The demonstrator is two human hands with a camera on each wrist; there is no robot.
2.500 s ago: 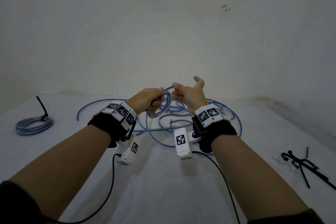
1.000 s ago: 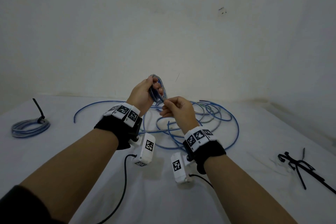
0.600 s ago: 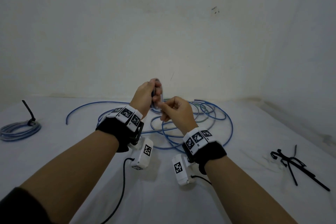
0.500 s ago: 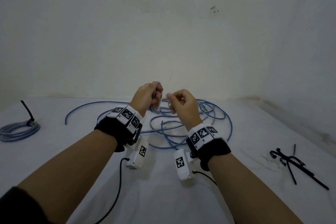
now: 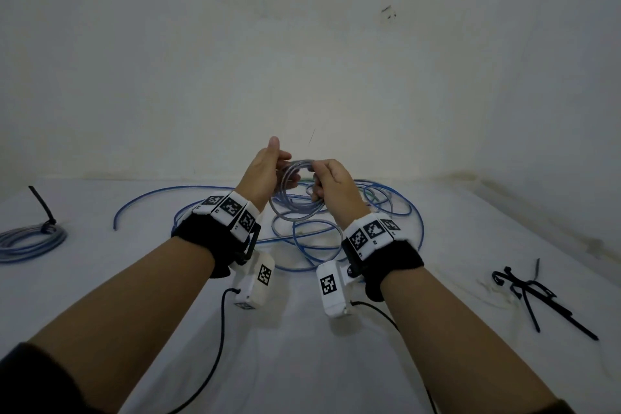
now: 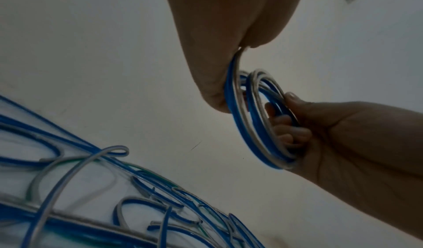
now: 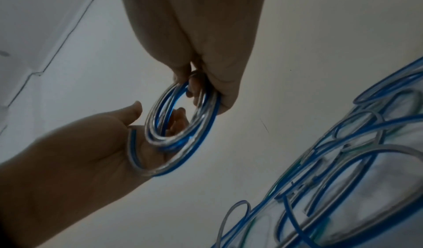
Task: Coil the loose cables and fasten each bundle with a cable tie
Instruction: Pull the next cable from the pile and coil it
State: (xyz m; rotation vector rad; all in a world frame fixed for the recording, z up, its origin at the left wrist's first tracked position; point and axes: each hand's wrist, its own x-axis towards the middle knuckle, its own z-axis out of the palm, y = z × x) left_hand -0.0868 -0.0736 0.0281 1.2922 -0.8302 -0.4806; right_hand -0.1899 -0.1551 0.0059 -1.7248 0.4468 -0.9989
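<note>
my left hand [image 5: 265, 171] and right hand [image 5: 331, 185] both clasp the small coil [image 5: 292, 191], one on each side, fingers hooked through the ring so the turns stay stacked while more gets wound on. coil is lifted above the loose cable [image 5: 386, 212], whose slack sprawls on the white table [image 5: 302, 346] just beyond. cable ties [image 5: 531, 292] wait well to the right; a tied bundle [image 5: 30, 239] far left. bare pale wall [image 5: 302, 44] behind.

White-covered table [image 5: 302, 363], set against plain off-white wall [image 5: 235, 60]; small dark mark [image 5: 388, 12] noted; lighting dim.
</note>
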